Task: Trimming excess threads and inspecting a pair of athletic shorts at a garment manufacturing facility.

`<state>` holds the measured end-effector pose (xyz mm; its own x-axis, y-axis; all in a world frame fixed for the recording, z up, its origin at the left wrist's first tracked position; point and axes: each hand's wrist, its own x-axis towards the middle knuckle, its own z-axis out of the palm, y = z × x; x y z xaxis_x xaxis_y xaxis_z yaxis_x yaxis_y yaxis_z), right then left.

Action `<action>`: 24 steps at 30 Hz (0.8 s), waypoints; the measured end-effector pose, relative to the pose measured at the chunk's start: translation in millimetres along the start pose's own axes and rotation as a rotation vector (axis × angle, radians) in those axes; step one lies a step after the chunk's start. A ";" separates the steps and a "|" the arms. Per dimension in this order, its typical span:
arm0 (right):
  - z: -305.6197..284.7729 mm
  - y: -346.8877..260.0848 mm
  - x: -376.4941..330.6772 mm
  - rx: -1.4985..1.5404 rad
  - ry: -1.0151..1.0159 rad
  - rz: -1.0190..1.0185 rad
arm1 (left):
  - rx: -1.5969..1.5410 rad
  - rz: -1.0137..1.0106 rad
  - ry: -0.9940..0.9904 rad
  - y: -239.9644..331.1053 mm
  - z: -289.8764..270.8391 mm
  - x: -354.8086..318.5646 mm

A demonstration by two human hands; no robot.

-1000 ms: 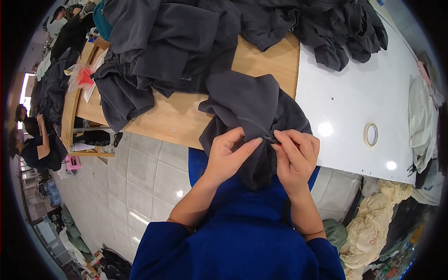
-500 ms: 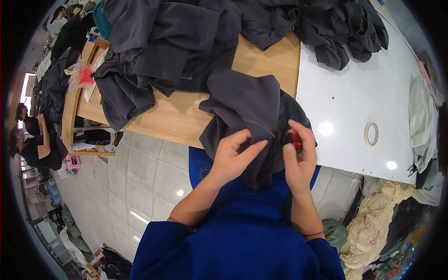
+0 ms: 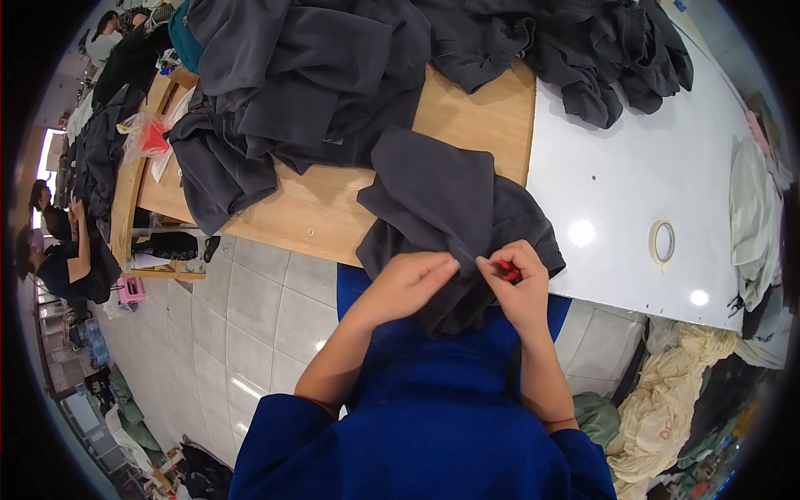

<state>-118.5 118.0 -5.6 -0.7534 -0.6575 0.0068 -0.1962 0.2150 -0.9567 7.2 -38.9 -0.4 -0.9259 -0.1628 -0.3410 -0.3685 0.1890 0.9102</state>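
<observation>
Pinching a fold of dark grey knit fabric garment point(image 3: 454, 212), both hands meet at the near edge of the light wooden tabletop point(image 3: 333, 208), just above the person's blue-clad lap.

Left hand point(image 3: 408, 287): fingers closed, thumb and fingertips nipping the cloth at its hanging lower edge. Right hand point(image 3: 521, 287): curled shut around a small red-handled tool point(image 3: 510, 270), likely a thread snip; its blades are hidden, so whether they bite the cloth cannot be told. Fingertips of the two hands nearly touch.

Garment lies away from the hands, up and slightly leftward across the wood, its long axis running from the table down over the edge into the grip. Bulk rests on the table; only the lower end hangs. Both hands equally near; the left one holds the cloth itself, the right holds the tool.

Beyond: a heap of similar dark grey garments point(image 3: 308, 75). To the right, a white glossy table surface point(image 3: 633, 167) with a roll of tape point(image 3: 663, 242). Pale tiled floor point(image 3: 242, 325) at left.
</observation>
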 end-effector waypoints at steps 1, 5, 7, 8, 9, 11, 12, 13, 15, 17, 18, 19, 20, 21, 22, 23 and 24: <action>-1.3 0.7 0.0 0.002 -0.001 -0.001 | -0.212 0.027 0.186 -6.8 3.4 -2.3; -13.7 3.4 -2.4 0.169 0.049 0.254 | -0.409 0.211 0.782 -30.8 -29.9 18.2; -15.4 3.9 -2.2 0.362 0.031 0.291 | -0.266 0.153 1.017 -44.0 -51.5 41.5; -14.7 1.8 -2.9 0.363 0.026 0.288 | -0.265 0.154 1.023 -58.8 -64.7 52.2; -12.7 -1.7 -3.7 0.409 -0.001 0.272 | -0.064 0.096 1.027 -76.9 -78.5 60.4; -12.1 -4.1 -5.8 0.494 -0.033 0.249 | 0.131 0.038 1.014 -81.5 -83.0 65.9; -14.4 -2.1 -7.0 0.491 -0.028 0.249 | 0.174 0.103 0.973 -68.9 -80.8 68.9; -17.8 1.2 -8.7 0.510 -0.035 0.241 | 0.217 0.168 0.932 -51.5 -78.2 70.9; -21.7 2.1 -8.6 0.527 -0.031 0.230 | 0.366 0.363 0.958 1.4 -56.2 57.0; -21.9 -2.5 -8.3 0.725 0.039 0.223 | 0.171 0.513 0.776 25.9 -28.5 45.7; -21.5 1.3 -9.4 0.763 0.054 0.158 | 0.367 0.614 0.687 36.6 -16.3 40.3; -19.5 -1.1 -8.4 0.765 0.047 0.160 | 0.429 0.629 0.600 44.3 -1.3 34.2; -16.7 -5.7 -6.8 0.774 0.064 0.157 | 0.442 0.650 0.522 46.9 13.5 31.2; -14.4 -8.6 -5.4 0.784 0.078 0.154 | 0.475 0.676 0.453 46.6 24.3 28.3; -11.8 -3.4 -3.0 0.651 0.075 0.160 | 0.440 0.682 0.473 43.7 35.6 26.6; -10.6 -4.0 -2.4 0.650 0.038 0.135 | 0.406 0.688 0.493 38.3 45.0 24.2; -8.8 -4.5 -2.3 0.644 0.046 0.178 | 0.371 0.683 0.557 30.8 50.5 21.3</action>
<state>-121.4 124.9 1.2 -0.7685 -0.6173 -0.1681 0.3362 -0.1661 -0.9270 -28.1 12.4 8.6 -0.8129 -0.3231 0.4845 0.1454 0.6930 0.7061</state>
